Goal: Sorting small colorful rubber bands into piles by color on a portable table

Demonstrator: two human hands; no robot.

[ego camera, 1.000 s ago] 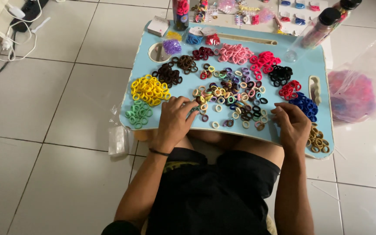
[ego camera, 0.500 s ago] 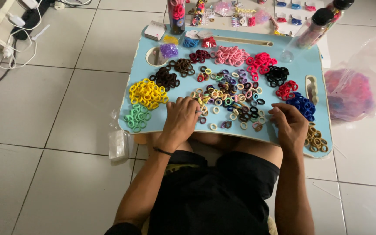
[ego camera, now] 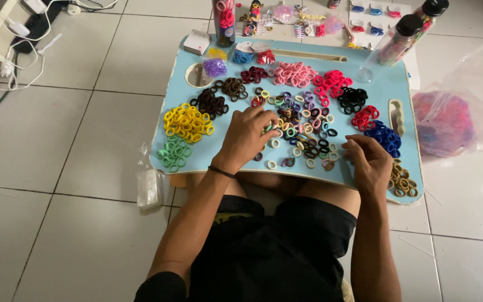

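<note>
Our left hand [ego camera: 247,137] pinches into the mixed hair ties [ego camera: 303,126], just right of it; right hand [ego camera: 369,162] curled, contents unclear.

You wear a black short-sleeved shirt and black shorts, and your forearms are bare. A thin dark band circles your wrist just behind your left hand [ego camera: 245,134]; your right hand [ego camera: 369,159] has none.

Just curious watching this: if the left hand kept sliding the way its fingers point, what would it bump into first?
The left hand points up and rightward into the mixed pile of hair ties, and its fingertips look already at the pile's edge, so those loose rings come first. Depth is hard to judge.
</note>
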